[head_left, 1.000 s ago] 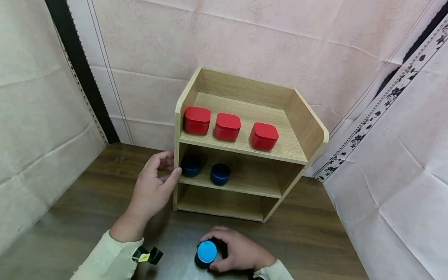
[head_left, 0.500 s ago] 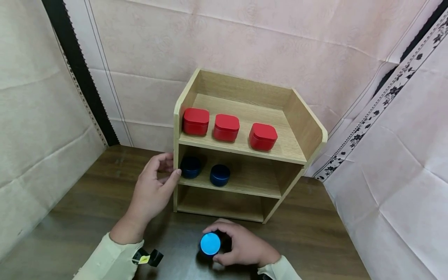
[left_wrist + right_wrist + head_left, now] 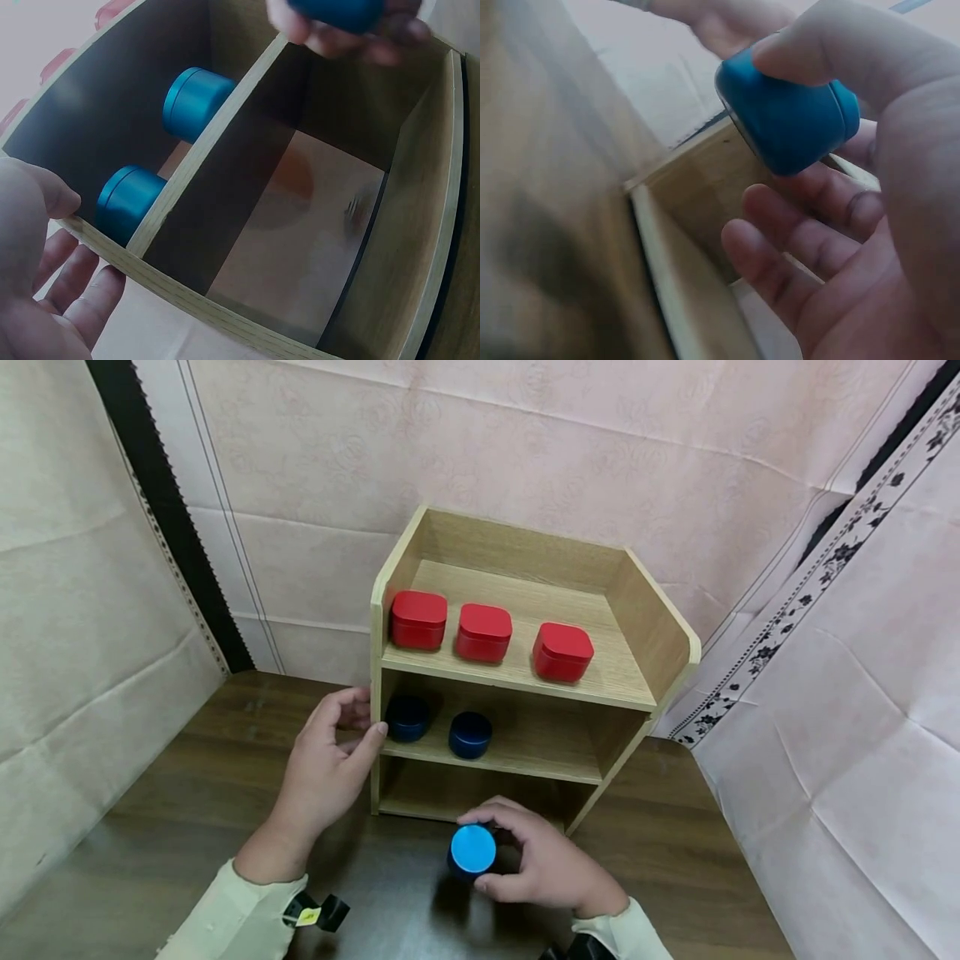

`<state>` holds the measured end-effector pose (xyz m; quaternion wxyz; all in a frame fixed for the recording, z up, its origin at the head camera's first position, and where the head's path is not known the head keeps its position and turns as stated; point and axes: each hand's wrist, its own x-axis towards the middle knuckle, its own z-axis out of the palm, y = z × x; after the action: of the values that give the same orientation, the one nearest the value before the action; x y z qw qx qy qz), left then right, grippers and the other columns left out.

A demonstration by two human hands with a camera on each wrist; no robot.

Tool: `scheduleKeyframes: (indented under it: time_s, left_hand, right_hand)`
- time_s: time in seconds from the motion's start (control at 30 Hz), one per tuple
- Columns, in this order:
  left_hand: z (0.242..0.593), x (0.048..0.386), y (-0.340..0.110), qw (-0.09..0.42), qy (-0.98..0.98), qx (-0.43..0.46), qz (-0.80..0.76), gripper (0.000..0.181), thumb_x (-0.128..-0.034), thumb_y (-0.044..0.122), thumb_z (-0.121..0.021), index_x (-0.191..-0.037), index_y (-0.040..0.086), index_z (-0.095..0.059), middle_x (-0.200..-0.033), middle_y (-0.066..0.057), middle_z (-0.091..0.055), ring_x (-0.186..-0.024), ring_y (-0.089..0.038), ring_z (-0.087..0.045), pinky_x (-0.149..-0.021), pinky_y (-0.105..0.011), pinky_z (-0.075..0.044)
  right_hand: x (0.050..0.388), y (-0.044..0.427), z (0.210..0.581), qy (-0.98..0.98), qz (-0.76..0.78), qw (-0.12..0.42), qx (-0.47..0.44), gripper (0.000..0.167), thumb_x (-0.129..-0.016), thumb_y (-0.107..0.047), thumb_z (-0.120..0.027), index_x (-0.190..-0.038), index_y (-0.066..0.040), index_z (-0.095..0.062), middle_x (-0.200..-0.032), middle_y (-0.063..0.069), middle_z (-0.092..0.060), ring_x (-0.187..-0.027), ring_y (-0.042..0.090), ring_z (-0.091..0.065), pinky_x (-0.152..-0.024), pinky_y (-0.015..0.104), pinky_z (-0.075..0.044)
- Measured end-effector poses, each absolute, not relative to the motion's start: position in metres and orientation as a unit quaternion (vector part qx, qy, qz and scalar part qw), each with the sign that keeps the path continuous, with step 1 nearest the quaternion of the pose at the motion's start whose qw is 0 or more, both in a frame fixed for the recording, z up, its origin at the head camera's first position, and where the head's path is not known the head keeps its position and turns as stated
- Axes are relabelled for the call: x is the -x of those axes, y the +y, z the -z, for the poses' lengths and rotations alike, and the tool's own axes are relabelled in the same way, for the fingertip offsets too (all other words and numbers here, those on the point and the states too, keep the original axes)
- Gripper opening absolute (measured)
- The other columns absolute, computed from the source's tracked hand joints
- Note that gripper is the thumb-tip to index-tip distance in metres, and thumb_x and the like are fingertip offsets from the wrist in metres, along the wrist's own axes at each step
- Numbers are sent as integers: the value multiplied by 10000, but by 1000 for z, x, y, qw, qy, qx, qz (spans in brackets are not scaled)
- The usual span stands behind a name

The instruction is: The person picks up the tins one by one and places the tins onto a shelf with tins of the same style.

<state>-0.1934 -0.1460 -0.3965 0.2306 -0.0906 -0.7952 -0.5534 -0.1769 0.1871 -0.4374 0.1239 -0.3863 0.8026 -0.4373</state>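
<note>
My right hand [image 3: 547,864] holds a blue round tin [image 3: 472,850] with a bright blue top, pinched between thumb and fingers, in front of the shelf's bottom opening. In the right wrist view the thumb lies across the blue tin [image 3: 787,112]. My left hand [image 3: 330,760] grips the left side panel of a small wooden shelf [image 3: 517,689], thumb at the front edge and fingers along the outer side. On its middle tier, two dark blue tins [image 3: 471,735] stand side by side toward the left. These blue tins [image 3: 196,103] also show in the left wrist view.
Several red square tins with rounded corners line the top tier, the right one [image 3: 562,653] set a little apart. The shelf stands on a brown wooden table [image 3: 187,827]. Pale cloth walls [image 3: 525,452] enclose the back and both sides.
My right hand has lifted the blue tin from the tabletop and moved it up and rightward, closer to the shelf. My left hand stays on the side panel.
</note>
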Motion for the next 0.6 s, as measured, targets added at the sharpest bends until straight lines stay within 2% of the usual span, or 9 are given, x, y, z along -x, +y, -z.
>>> scheduleKeyframes:
  time_s: [0.13,0.37,0.6]
  left_hand:
    - [397,193,-146,234,-795,91,553,414,-1107,173,-730,-1485,86,-585,-1343,-100,-653,-1175,-193,-617,-868,-117,-600]
    - [397,193,-146,239,-793,93,553,409,-1102,149,-729,-1476,66,-585,-1334,-107,-659,-1169,-196,-620,-862,-135,-614]
    - [397,194,-145,241,-791,96,554,407,-1100,139,-729,-1471,60,-583,-1331,-111,-659,-1164,-195,-620,-867,-162,-627]
  right_hand:
    - [179,192,422,806,443,95,380,607,-972,-267,-896,-1515,-347,-637,-1461,-85,-668,-1256,176,-664,-1083,350,-596]
    - [184,201,397,790,490,74,360,631,-957,-156,-895,-1520,-267,-635,-1449,12,-664,-1220,257,-701,-1055,346,-648]
    - [189,208,378,791,494,42,358,642,-956,-106,-888,-1533,-103,-607,-1445,63,-637,-1229,272,-697,-1051,308,-642]
